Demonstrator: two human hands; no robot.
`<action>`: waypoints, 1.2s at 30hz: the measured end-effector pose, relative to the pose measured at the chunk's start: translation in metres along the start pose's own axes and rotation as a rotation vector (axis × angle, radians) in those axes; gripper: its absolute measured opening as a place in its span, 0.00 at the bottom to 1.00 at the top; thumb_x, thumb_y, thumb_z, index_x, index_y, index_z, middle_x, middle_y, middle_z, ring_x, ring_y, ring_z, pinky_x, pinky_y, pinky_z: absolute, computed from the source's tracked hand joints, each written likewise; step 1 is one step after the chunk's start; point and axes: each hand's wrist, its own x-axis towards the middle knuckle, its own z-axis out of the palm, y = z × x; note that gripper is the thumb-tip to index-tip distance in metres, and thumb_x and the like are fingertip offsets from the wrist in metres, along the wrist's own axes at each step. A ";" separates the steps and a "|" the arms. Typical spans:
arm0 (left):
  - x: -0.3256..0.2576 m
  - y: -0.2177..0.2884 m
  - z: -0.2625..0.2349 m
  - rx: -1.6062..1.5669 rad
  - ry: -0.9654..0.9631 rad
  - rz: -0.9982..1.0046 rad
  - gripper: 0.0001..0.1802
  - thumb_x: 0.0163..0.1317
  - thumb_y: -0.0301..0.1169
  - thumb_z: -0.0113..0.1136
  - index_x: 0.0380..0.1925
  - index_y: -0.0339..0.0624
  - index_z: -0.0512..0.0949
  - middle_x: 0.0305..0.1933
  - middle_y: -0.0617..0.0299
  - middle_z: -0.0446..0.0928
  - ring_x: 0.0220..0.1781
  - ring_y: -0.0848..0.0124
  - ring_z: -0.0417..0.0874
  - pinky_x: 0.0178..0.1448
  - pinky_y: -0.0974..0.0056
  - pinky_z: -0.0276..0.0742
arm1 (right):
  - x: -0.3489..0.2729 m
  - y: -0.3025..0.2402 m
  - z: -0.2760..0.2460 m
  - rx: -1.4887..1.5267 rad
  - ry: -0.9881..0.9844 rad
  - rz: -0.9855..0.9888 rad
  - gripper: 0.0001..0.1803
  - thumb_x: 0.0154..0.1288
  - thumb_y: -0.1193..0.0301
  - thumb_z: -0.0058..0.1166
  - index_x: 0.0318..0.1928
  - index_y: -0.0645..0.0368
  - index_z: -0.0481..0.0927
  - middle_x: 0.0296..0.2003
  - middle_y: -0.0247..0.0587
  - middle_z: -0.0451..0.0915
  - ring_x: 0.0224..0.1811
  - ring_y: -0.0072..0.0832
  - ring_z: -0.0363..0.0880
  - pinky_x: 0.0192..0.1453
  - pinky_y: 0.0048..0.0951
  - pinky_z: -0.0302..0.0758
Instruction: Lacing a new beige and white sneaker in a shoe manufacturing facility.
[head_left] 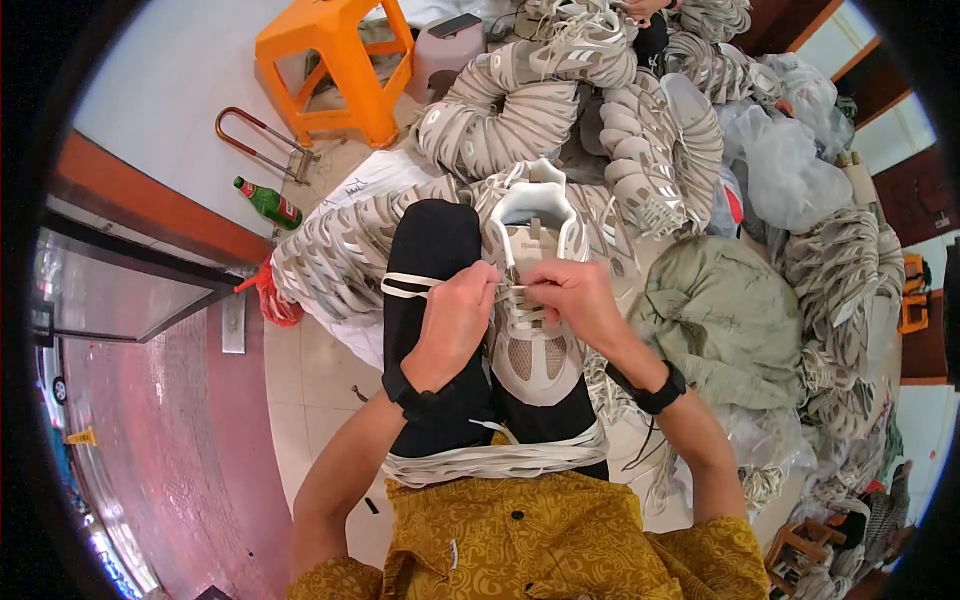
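1. Left hand (460, 318): thumb and fingers pinch together on a pale lace (524, 318) at the eyelets.
2. Right hand (574, 300): fingertips likewise clamp the lace, just beside the left.
3. Shoe (540, 385): beige, sits between and below both hands, toe toward the wearer.
4. Bundle of laces (500, 462): lies across the lap, nearer the body than either hand.
5. Green sack (725, 315): rests right of the right hand.
6. Green bottle (266, 203): lies well left of the left hand, beyond it.
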 end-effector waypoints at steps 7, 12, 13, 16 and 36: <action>-0.001 0.005 0.000 0.266 -0.012 0.259 0.04 0.53 0.21 0.51 0.30 0.37 0.71 0.22 0.51 0.73 0.23 0.58 0.76 0.28 0.65 0.71 | 0.002 0.006 0.001 0.234 -0.060 0.154 0.02 0.50 0.79 0.51 0.25 0.66 0.77 0.15 0.31 0.73 0.13 0.14 0.68 0.16 0.16 0.63; -0.002 0.007 -0.001 -0.112 -0.071 -0.081 0.05 0.53 0.20 0.49 0.31 0.38 0.69 0.22 0.52 0.73 0.25 0.59 0.77 0.27 0.64 0.71 | 0.000 0.008 0.000 0.409 -0.103 0.258 0.03 0.51 0.79 0.51 0.23 0.64 0.77 0.14 0.30 0.72 0.13 0.13 0.68 0.14 0.15 0.58; -0.002 0.008 0.001 -0.142 -0.090 -0.145 0.06 0.54 0.21 0.48 0.33 0.39 0.69 0.22 0.52 0.73 0.24 0.60 0.77 0.26 0.65 0.71 | -0.001 0.009 0.000 0.411 -0.105 0.267 0.02 0.50 0.79 0.51 0.24 0.64 0.77 0.14 0.30 0.72 0.12 0.13 0.68 0.14 0.15 0.58; 0.000 0.011 0.005 -0.071 -0.007 -0.076 0.08 0.52 0.21 0.49 0.34 0.40 0.70 0.19 0.55 0.72 0.22 0.64 0.77 0.25 0.66 0.71 | -0.004 0.013 -0.006 0.433 -0.131 0.251 0.02 0.50 0.78 0.53 0.26 0.63 0.77 0.15 0.31 0.73 0.13 0.13 0.67 0.15 0.13 0.58; 0.038 0.041 -0.004 0.753 -0.421 0.600 0.03 0.42 0.26 0.52 0.15 0.40 0.73 0.19 0.54 0.72 0.26 0.60 0.75 0.30 0.60 0.70 | -0.014 0.028 -0.032 -0.825 0.207 -0.557 0.05 0.44 0.74 0.52 0.19 0.59 0.70 0.17 0.39 0.70 0.20 0.35 0.74 0.21 0.32 0.70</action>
